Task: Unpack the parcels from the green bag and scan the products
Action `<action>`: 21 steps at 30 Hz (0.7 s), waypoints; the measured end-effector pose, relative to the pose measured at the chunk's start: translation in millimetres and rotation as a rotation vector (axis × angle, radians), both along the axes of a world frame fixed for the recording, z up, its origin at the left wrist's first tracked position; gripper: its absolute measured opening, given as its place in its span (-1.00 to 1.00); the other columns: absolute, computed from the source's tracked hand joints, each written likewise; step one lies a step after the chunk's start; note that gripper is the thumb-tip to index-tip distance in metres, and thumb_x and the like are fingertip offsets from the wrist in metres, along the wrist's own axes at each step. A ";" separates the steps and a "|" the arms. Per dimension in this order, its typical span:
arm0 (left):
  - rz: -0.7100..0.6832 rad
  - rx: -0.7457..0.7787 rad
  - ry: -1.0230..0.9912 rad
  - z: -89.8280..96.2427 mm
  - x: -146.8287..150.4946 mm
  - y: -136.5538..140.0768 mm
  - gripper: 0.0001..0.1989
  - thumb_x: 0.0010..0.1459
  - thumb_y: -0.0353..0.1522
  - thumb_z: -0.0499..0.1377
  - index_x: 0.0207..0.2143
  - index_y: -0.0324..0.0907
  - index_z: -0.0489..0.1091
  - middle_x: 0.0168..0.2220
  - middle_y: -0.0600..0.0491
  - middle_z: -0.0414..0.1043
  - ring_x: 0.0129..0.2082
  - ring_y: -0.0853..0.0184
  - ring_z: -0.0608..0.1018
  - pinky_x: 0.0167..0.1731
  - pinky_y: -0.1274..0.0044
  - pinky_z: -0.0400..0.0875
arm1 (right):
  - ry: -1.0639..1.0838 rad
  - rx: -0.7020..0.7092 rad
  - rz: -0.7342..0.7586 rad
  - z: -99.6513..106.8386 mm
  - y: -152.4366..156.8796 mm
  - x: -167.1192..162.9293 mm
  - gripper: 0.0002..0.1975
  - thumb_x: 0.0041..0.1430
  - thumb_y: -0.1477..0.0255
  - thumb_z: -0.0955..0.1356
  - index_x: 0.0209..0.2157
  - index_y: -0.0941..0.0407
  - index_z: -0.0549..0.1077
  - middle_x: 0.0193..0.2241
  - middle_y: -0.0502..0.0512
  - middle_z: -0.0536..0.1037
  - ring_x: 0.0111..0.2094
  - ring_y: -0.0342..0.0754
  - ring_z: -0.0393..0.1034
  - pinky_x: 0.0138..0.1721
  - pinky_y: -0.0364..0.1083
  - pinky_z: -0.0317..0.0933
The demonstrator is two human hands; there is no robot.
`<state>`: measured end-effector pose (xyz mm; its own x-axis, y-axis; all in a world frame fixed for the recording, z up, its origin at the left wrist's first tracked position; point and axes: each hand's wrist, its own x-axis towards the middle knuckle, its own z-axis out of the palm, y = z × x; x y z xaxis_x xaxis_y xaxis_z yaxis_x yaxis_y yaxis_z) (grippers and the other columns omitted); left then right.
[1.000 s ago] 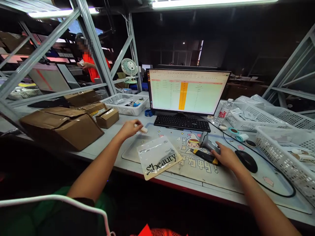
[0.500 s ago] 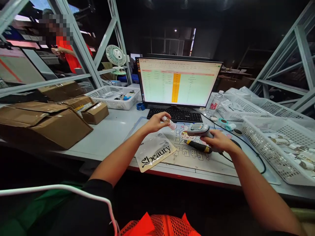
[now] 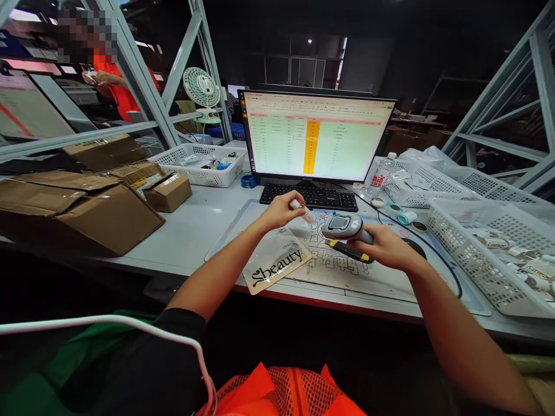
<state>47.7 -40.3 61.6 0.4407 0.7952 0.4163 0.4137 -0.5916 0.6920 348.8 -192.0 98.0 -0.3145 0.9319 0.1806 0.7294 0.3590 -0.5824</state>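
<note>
Left hand (image 3: 277,211): your fingers pinch a small vial (image 3: 302,211).
Right hand (image 3: 384,248): you grip the scanner (image 3: 347,227), aimed at it.
Pouch (image 3: 275,263): lies unfilled on the table (image 3: 195,231).

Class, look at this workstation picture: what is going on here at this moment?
A person sits at a desk before a monitor showing a spreadsheet. The left hand holds up a small clear vial, while the right hand grips a handheld barcode scanner with its head close beside the vial. A pouch printed "beauty" lies flat on the desk mat below. Cardboard boxes stand left, white baskets right. Another person in orange stands behind the shelving.
</note>
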 end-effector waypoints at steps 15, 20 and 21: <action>-0.402 0.218 -0.083 0.5 -16.6 -15.6 -0.88 0.38 -0.30 0.23 -0.10 -0.15 0.48 -0.04 -0.06 0.57 -0.03 0.26 0.60 0.02 0.38 0.51 | 0.119 -0.228 -0.028 21.1 7.0 11.9 -0.61 0.22 0.09 0.44 -0.12 0.10 0.65 -0.59 -0.01 0.41 -0.58 -0.07 0.30 -0.56 -0.13 0.21; -0.503 0.397 -0.045 3.8 -17.5 -31.1 -0.91 0.42 -0.44 0.16 -0.14 -0.16 0.46 -0.04 -0.12 0.57 0.02 0.23 0.60 0.05 0.35 0.52 | 0.147 -0.445 -0.034 21.0 13.4 21.2 -0.52 0.22 0.04 0.45 0.01 0.08 0.61 -0.58 -0.09 0.36 -0.69 -0.20 0.06 -0.70 -0.19 -0.08; -0.510 0.394 -0.036 3.7 -18.5 -33.0 -0.91 0.41 -0.45 0.15 -0.14 -0.15 0.46 -0.03 -0.12 0.56 0.03 0.23 0.60 0.05 0.35 0.52 | 0.140 -0.465 -0.053 19.4 16.1 23.8 -0.53 0.22 0.04 0.46 0.00 0.07 0.60 -0.58 -0.10 0.36 -0.69 -0.20 0.07 -0.69 -0.19 -0.08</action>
